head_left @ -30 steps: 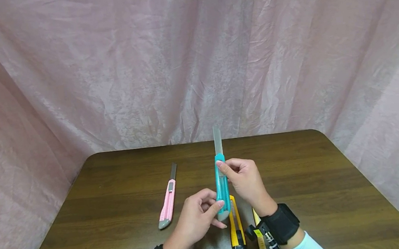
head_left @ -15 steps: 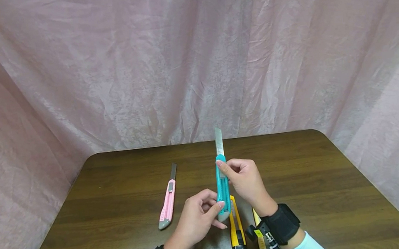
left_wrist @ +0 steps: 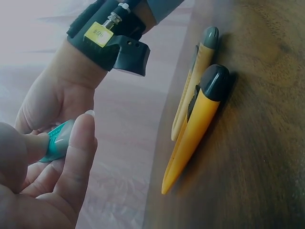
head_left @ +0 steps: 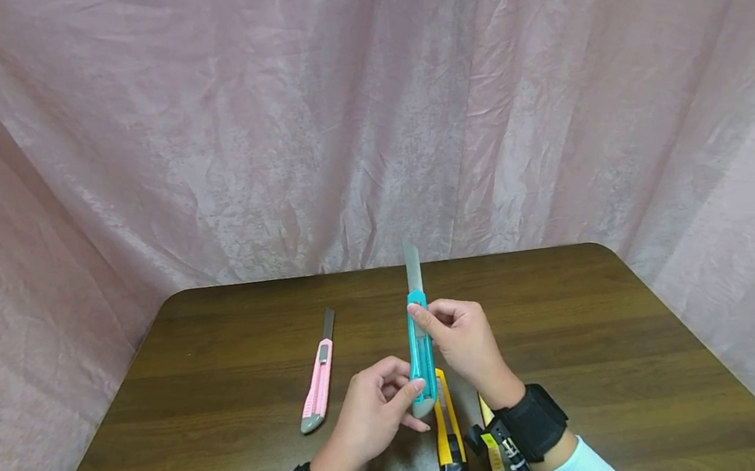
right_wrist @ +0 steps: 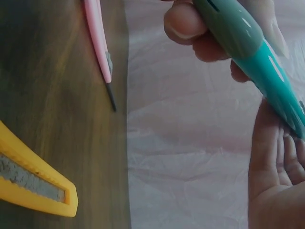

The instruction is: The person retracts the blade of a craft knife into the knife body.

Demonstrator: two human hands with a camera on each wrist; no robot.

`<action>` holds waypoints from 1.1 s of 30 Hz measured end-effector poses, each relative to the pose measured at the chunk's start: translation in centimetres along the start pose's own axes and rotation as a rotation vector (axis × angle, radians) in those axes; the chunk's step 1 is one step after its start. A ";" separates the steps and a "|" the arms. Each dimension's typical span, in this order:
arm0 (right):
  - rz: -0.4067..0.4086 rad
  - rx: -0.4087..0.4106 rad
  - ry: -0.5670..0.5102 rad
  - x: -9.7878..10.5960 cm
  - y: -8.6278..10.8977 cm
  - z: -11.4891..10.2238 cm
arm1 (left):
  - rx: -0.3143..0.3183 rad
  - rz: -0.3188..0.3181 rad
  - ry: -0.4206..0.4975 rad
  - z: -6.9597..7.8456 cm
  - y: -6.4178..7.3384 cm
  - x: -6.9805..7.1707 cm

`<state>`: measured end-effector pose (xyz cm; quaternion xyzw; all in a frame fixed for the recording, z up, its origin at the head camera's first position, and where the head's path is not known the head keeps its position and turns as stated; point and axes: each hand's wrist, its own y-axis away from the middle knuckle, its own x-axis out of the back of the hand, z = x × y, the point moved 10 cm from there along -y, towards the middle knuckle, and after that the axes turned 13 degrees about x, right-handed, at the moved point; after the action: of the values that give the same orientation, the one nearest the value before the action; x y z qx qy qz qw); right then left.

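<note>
Both hands hold a teal utility knife [head_left: 422, 360] upright above the table, its long blade pointing away. My left hand [head_left: 370, 409] pinches the grey butt end between thumb and fingers. Higher on the body, my right hand [head_left: 464, 339] grips it near the blade, thumb on the front by the slider. In the right wrist view the teal knife [right_wrist: 274, 71] shows its grey end, with left-hand fingers around it. The left wrist view shows mostly that grey end [left_wrist: 62, 140] between the fingers.
On the brown table [head_left: 229, 411] lies a pink utility knife [head_left: 318, 384] with its blade out, left of the hands. A yellow-and-black utility knife [head_left: 449, 439] lies below the teal one. A paler yellow knife [head_left: 494, 449] is partly hidden by the right wrist.
The teal knife tilts very slightly back and forth, its blade tip shifting a little. Both hands keep their grip and place; the other knives stay put.
</note>
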<state>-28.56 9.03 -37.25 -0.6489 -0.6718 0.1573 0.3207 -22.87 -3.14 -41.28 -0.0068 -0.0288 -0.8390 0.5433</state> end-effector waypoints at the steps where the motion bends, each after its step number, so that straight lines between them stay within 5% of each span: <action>1: -0.001 -0.015 -0.007 0.0 0.1 0.3 | -0.001 0.002 -0.002 0.0 0.0 0.0; 19: -0.033 0.050 -0.033 -0.3 0.2 0.2 | -0.019 -0.009 -0.008 0.3 -0.1 -0.1; 23: -0.044 0.069 -0.046 -0.5 0.0 -1.1 | -0.039 -0.008 -0.001 0.6 0.0 0.0; 28: -0.057 0.034 -0.046 -0.4 -0.3 -3.2 | -0.036 0.005 0.002 0.7 0.1 0.2; 33: -0.101 -0.034 -0.037 -0.7 -0.3 -2.9 | -0.038 0.017 0.005 0.7 0.1 0.5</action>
<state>-27.00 7.77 -35.04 -0.6166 -0.7121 0.1412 0.3046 -22.95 -3.57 -40.57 -0.0154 -0.0117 -0.8349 0.5500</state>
